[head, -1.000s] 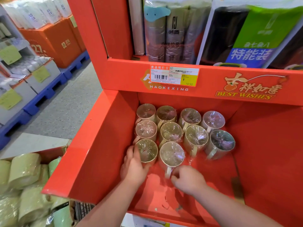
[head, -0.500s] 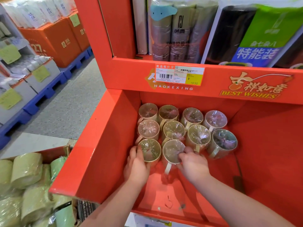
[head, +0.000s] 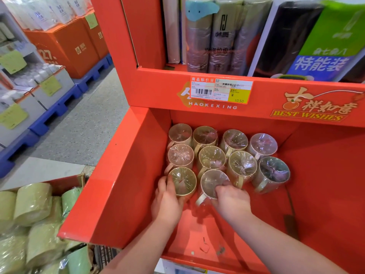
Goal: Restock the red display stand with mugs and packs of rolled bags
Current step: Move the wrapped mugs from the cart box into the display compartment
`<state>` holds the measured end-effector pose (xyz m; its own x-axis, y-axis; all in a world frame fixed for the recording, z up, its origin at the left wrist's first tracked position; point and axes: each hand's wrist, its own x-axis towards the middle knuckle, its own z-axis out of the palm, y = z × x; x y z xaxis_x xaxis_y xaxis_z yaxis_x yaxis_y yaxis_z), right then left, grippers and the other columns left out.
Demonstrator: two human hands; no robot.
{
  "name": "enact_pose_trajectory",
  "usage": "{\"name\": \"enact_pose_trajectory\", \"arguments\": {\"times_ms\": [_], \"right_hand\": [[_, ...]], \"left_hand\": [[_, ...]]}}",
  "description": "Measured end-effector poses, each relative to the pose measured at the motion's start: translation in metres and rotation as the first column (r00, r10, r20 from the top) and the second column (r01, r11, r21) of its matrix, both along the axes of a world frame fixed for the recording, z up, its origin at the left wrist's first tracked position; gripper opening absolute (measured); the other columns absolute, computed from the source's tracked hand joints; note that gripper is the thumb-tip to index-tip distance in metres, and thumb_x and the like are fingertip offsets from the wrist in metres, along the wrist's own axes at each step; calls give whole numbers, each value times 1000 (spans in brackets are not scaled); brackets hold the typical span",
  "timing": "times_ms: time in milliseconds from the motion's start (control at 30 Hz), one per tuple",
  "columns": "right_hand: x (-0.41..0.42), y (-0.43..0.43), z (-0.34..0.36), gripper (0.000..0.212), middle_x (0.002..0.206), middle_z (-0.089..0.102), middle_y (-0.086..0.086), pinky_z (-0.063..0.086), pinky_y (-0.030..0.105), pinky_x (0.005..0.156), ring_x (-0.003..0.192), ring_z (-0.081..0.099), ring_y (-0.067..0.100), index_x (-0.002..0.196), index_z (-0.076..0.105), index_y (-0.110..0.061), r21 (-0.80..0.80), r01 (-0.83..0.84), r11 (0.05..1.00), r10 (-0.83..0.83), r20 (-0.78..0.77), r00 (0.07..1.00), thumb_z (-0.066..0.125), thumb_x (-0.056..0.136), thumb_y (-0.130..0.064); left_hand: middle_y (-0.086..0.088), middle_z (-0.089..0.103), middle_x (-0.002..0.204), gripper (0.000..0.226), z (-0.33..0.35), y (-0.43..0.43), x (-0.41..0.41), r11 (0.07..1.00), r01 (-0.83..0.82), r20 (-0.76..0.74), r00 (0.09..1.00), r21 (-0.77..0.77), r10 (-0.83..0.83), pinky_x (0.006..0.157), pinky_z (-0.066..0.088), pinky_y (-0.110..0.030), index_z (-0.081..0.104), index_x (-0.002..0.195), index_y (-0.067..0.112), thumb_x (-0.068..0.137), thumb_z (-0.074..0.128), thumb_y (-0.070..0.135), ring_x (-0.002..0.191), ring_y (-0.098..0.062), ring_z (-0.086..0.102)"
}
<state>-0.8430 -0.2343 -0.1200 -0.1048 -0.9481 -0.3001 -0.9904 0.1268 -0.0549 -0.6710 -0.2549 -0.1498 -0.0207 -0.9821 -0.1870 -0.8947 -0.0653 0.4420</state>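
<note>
Several plastic-wrapped mugs stand in rows in the lower bin of the red display stand [head: 110, 194]. My left hand [head: 166, 202] grips the front-left mug [head: 182, 180] from its near side, fingers curled round its wall. My right hand [head: 231, 202] holds the mug beside it [head: 212, 182], thumb over the rim, its handle pointing toward me. Packs of rolled bags [head: 219, 36] stand on the shelf above, next to a black-and-green pack [head: 320, 40].
A cart at the lower left holds pale green wrapped rolls [head: 33, 202] and mugs. The bin's front and right floor [head: 325, 194] is bare red cardboard. Orange boxes [head: 67, 46] on blue pallets line the aisle at left.
Both hands pushed the two front mugs back toward the rows. My right hand moved from behind the mug's handle up onto its rim. The camera shifted slightly.
</note>
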Motion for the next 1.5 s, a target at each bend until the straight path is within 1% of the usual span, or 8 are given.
{"name": "enact_pose_trajectory", "arguments": {"times_ms": [200,567,633,733,900,1100,1333,1500], "right_hand": [[2,-6,-1,46,120,61,0,45,30,86,111,61,23,114,59,-24,63,25,998,-26,16,1000,50,88,-61],[-7,-3,9,48,126,49,4,46,33,87,113,57,28,116,58,-20,129,-5,992,-12,126,992,54,86,-57],[-9,0,12,46,126,49,5,46,34,88,113,57,28,119,56,-19,116,-28,993,12,137,990,52,89,-53],[-12,5,17,34,127,50,4,47,35,89,114,56,29,123,52,-19,73,-59,996,47,146,988,46,94,-36],[-15,16,27,36,132,47,6,39,36,99,123,46,27,128,47,-16,1,-243,970,243,15,970,43,95,-29],[-14,29,32,49,141,37,12,23,45,111,134,32,29,138,39,-15,33,-473,880,474,-112,874,47,95,-36],[-10,46,34,56,141,37,10,19,47,113,136,28,30,143,33,-17,-9,-593,805,588,-125,799,48,93,-40],[3,60,36,54,141,37,7,19,45,112,135,30,28,141,35,-18,-34,-640,768,635,-98,767,48,93,-39]], "left_hand": [[1,17,151,79,-3,-3,0,1000,-2,24,1000,11,2,98,39,-33,16,150,21,86,61,37,131,-23,36],[-3,18,149,83,-3,-3,-5,998,-25,29,999,50,24,100,38,-38,16,149,21,84,59,48,129,-29,36],[-3,17,151,84,-1,1,-6,999,-22,41,999,45,20,101,37,-39,15,149,23,83,59,49,132,-29,33],[-4,11,154,81,9,8,-6,998,17,113,993,55,-24,107,32,-38,14,149,22,85,57,47,138,-27,24],[-2,13,154,64,31,26,-3,979,202,264,943,23,-201,111,28,-37,25,146,24,90,51,42,137,-24,25],[-6,24,151,62,53,48,-4,930,366,471,816,30,-336,110,26,-41,20,148,18,94,41,42,138,-27,21],[-9,20,153,66,61,85,-7,925,365,470,801,105,-369,113,20,-44,21,148,18,91,50,39,141,-30,17],[-8,23,152,67,58,106,3,930,351,450,816,113,-363,109,26,-42,21,148,19,91,51,37,139,-28,21]]}}
